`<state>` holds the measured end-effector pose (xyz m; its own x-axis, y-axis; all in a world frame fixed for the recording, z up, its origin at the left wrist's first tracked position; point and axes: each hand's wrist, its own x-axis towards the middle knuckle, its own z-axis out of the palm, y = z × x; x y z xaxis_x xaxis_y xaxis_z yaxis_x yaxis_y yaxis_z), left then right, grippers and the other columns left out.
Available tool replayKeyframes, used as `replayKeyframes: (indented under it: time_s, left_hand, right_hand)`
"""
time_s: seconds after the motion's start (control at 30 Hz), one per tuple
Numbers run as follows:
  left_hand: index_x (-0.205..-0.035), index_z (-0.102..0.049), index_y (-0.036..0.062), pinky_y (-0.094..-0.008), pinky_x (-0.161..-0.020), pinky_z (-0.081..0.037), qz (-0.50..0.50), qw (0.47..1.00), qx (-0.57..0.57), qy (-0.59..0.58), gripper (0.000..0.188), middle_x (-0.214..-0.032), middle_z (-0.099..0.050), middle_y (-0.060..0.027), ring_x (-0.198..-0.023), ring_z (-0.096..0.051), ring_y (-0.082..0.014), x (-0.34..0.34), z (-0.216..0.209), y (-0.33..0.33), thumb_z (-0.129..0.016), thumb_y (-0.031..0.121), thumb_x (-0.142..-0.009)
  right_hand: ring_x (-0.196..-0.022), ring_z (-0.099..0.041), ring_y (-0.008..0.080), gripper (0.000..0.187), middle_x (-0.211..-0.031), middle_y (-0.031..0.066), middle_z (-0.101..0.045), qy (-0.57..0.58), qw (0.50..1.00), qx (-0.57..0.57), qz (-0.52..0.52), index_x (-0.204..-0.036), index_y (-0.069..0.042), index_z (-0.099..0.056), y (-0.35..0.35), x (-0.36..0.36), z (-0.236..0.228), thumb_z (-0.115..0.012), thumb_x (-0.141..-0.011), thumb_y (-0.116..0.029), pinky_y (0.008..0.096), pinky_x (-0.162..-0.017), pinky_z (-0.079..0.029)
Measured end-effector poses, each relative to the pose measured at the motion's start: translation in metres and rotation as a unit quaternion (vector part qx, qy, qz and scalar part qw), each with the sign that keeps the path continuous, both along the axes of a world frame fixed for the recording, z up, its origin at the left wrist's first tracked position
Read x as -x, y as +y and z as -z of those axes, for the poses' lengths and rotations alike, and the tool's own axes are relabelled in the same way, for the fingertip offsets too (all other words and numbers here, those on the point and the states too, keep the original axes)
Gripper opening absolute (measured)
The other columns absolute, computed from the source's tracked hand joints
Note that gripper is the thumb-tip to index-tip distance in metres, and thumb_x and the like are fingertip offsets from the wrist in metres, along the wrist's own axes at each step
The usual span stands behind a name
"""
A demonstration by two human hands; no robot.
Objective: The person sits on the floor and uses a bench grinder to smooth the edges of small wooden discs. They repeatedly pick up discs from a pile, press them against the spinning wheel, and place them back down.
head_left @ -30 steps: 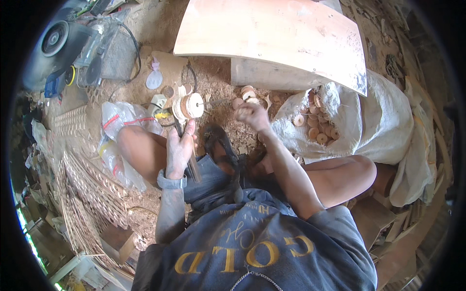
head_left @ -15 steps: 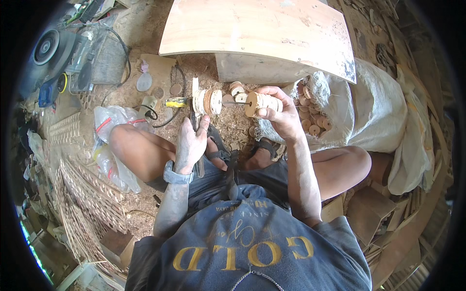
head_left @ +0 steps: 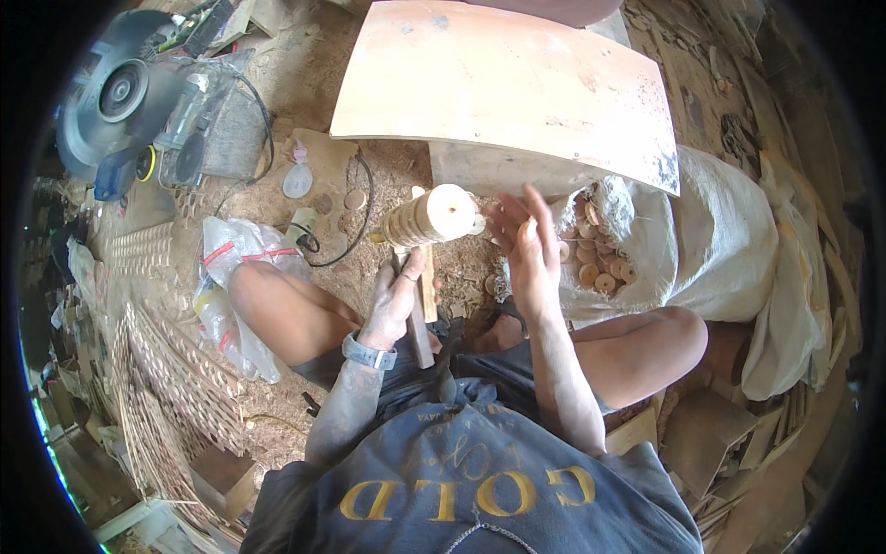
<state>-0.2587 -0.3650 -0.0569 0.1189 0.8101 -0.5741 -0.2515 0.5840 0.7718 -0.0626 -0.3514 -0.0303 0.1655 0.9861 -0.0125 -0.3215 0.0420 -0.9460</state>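
Closed in the left hand (head_left: 397, 295): 1 dark bar (head_left: 420, 342) together with 1 pale wood strip (head_left: 429, 300), both slanting upward past the thumb. Just above that grip, a stack of wooden discs (head_left: 408, 224), with its long axis tilted from lower left to upper right and 1 pale end face (head_left: 449, 210) toward the right. At the opposite end, a yellow handle (head_left: 376, 237). Nearest underneath, the left hand; just beside the end face, the right hand (head_left: 535, 268), with fingers apart and blurred, too unclear to tell what, if anything, between them. Farther right, a gaping white sack (head_left: 729, 245), with loose discs (head_left: 604, 268) heaped inside. To the left, clear plastic bags (head_left: 245, 242) with red stripes, contents too unclear to name. Beyond, a pale curved board (head_left: 498, 83).
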Motion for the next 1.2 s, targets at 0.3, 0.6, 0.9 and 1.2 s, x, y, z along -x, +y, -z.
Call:
replayKeyframes:
  time_s: [0.3,0.6,0.9,1.2]
  left_hand:
    - [-0.092,-0.052,0.0104,-0.0271,-0.083,-0.048,0.000,0.972,-0.115,-0.206,0.040,-0.105,-0.063,-0.0046,-0.096,-0.057,-0.0113,-0.038,-0.027,0.024,-0.052,0.050,-0.100]
    - [-0.091,-0.042,0.0127,-0.0299,-0.044,-0.047,-0.011,0.990,-0.095,-0.109,0.042,-0.083,-0.055,-0.0031,-0.054,-0.053,-0.0135,-0.056,-0.062,0.042,-0.055,0.052,-0.098]
    - [-0.079,-0.042,0.0113,-0.0265,-0.037,-0.036,-0.030,0.994,-0.109,0.014,0.042,-0.061,-0.038,0.0037,-0.042,-0.038,-0.0081,-0.062,-0.076,0.049,-0.051,0.045,-0.102]
    - [-0.093,-0.051,0.0006,-0.0272,-0.043,-0.044,-0.011,0.937,-0.258,0.235,0.035,-0.068,-0.055,-0.0051,-0.049,-0.053,-0.0117,-0.067,-0.063,0.068,-0.055,0.034,-0.102]
  right_hand:
    - [-0.111,-0.061,0.0345,0.059,-0.119,0.0247,-0.059,-0.236,0.972,-0.007,-0.009,-0.145,0.002,-0.034,-0.033,0.038,-0.020,-0.060,-0.093,-0.008,0.0382,-0.088,-0.053]
    - [-0.053,-0.040,0.0049,0.050,-0.077,0.0002,-0.050,-0.009,0.996,-0.014,0.085,-0.144,-0.004,-0.036,-0.018,-0.027,-0.056,-0.042,-0.097,-0.020,0.0195,-0.044,-0.033]
    - [-0.054,-0.041,0.0024,0.058,-0.073,0.0010,-0.057,-0.137,0.990,-0.009,-0.026,-0.153,-0.004,-0.028,-0.032,-0.034,-0.063,-0.051,-0.104,-0.026,0.0167,-0.048,-0.033]
    - [-0.050,-0.049,0.0060,0.054,-0.071,0.0034,-0.060,-0.102,0.994,0.029,-0.028,-0.151,-0.006,-0.031,-0.024,-0.048,-0.065,-0.050,-0.102,-0.019,0.0202,-0.044,-0.038]
